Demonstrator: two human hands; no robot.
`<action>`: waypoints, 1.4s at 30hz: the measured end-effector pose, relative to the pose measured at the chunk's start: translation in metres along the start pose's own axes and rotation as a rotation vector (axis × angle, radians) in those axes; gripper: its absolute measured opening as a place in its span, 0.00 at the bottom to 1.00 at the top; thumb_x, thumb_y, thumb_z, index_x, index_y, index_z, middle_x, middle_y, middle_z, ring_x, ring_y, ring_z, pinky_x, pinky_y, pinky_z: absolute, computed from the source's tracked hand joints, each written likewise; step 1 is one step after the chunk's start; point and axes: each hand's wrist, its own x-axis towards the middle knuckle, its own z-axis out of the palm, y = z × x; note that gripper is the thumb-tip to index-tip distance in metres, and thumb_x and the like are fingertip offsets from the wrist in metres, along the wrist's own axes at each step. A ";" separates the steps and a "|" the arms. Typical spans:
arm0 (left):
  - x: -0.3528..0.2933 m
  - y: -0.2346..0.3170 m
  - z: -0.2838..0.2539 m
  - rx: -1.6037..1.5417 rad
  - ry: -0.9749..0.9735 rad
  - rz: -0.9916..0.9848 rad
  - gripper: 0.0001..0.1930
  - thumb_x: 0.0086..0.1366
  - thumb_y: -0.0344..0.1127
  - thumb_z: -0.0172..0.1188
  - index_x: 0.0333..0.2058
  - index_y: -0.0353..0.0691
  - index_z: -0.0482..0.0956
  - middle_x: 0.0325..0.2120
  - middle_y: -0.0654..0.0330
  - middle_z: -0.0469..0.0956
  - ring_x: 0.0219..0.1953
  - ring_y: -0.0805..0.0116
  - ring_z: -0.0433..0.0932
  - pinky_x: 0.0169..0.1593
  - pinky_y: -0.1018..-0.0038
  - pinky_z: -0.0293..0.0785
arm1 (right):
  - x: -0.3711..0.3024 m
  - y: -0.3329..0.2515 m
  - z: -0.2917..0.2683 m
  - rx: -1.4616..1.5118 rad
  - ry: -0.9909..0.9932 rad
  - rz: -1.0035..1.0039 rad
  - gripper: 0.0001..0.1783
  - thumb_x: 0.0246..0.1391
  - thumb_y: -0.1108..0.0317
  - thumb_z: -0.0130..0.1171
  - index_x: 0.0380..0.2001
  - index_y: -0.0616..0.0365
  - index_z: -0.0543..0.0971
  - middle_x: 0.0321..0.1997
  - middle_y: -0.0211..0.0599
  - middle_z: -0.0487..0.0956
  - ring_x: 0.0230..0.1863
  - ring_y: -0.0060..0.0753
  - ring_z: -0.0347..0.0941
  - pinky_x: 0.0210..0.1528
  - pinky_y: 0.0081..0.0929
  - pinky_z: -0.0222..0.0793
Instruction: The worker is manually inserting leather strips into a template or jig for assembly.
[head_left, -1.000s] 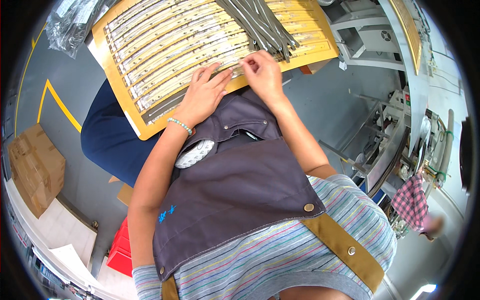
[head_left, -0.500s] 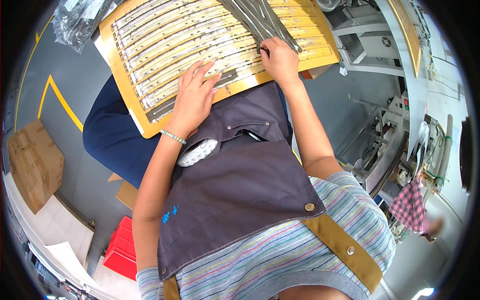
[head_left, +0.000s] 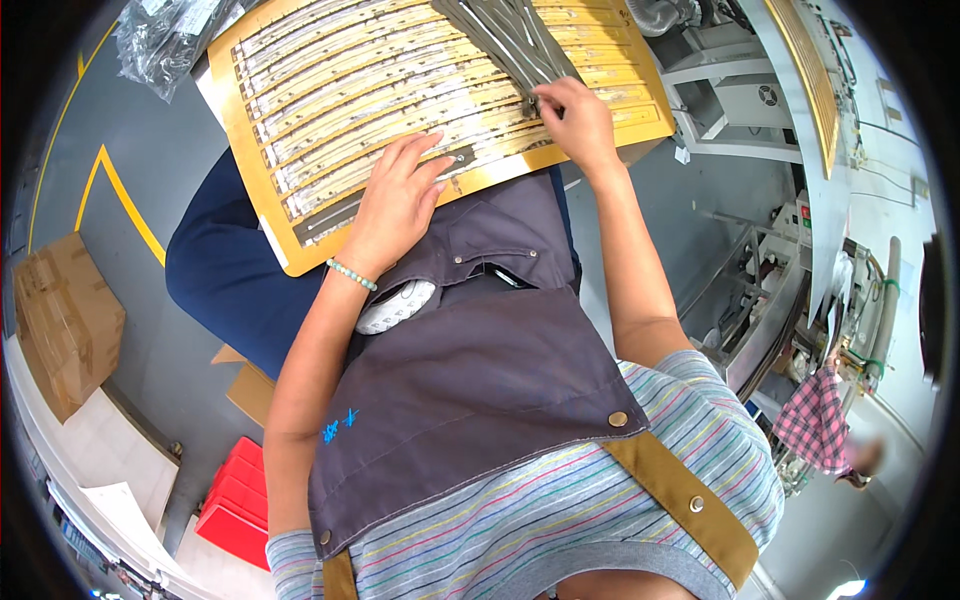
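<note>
A yellow board (head_left: 285, 245) with long parallel slots lies across my lap. In its nearest slot is a dark grey strip (head_left: 330, 221) with a thin pale line along it. My left hand (head_left: 398, 195) rests over this strip, fingers stretched and a little apart, covering its middle. A bundle of long thin grey strips (head_left: 505, 45) lies on the board's far right part. At the bundle's near end my right hand (head_left: 577, 122) has thumb and forefinger pinched on the strip ends; how many they hold cannot be made out.
Clear plastic bags (head_left: 165, 45) lie beyond the board's left corner. Cardboard boxes (head_left: 70, 320) and a red bin (head_left: 238, 505) stand at the left. Metal frames with equipment (head_left: 745, 95) are at the right, where a person in a checked shirt (head_left: 812, 420) is farther off.
My right hand has shifted slightly right and nearer, at the ends of the grey strips. My left hand has moved a little to the right along the strip.
</note>
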 end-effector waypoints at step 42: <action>-0.100 -0.035 -0.103 -0.841 -0.381 -0.797 0.13 0.78 0.35 0.56 0.52 0.32 0.82 0.34 0.63 0.88 0.28 0.84 0.76 0.30 0.83 0.70 | -0.042 -0.077 0.017 0.782 -0.905 0.227 0.07 0.65 0.67 0.68 0.41 0.60 0.87 0.32 0.25 0.84 0.32 0.15 0.78 0.35 0.19 0.76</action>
